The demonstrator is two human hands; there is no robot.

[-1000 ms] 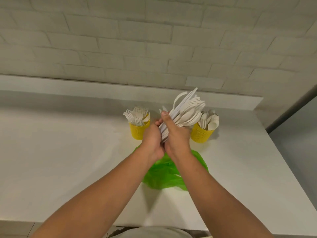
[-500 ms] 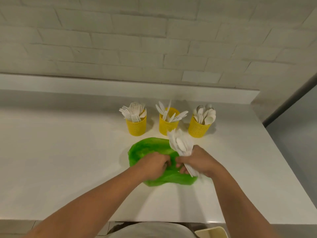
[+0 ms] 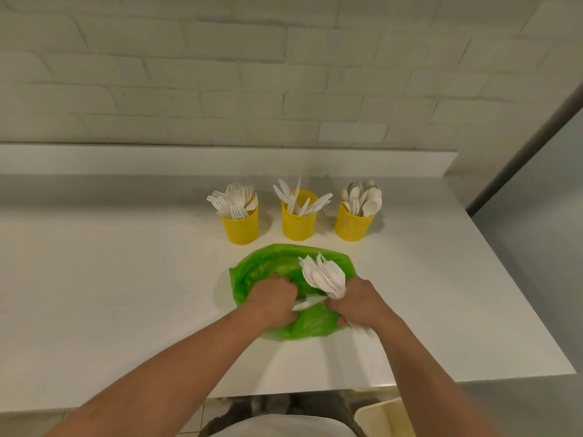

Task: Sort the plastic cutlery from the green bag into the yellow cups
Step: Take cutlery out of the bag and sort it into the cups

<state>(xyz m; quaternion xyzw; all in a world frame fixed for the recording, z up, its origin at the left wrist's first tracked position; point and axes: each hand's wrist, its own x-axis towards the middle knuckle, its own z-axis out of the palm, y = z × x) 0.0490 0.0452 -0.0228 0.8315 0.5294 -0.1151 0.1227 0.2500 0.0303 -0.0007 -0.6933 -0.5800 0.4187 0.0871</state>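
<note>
- Cutlery (image 3: 325,277), a white plastic bundle with fork tines showing, is sitting clenched in the right grip (image 3: 359,305), its heads fanning up and away over the bag.
- Left grip (image 3: 274,301) is curling its fingers into the green bag (image 3: 262,269), just beside the right; a single white piece (image 3: 307,303) is lying between them.
- Green bag is lying crumpled on the white counter (image 3: 126,279).
- Just behind it, three yellow cups are standing in a row: left cup (image 3: 239,228) holding forks, middle cup (image 3: 299,225) knives, right cup (image 3: 353,228) spoons.

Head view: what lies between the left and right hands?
A white plastic cutlery piece, lying over the crumpled green plastic bag; head view shows it.
</note>
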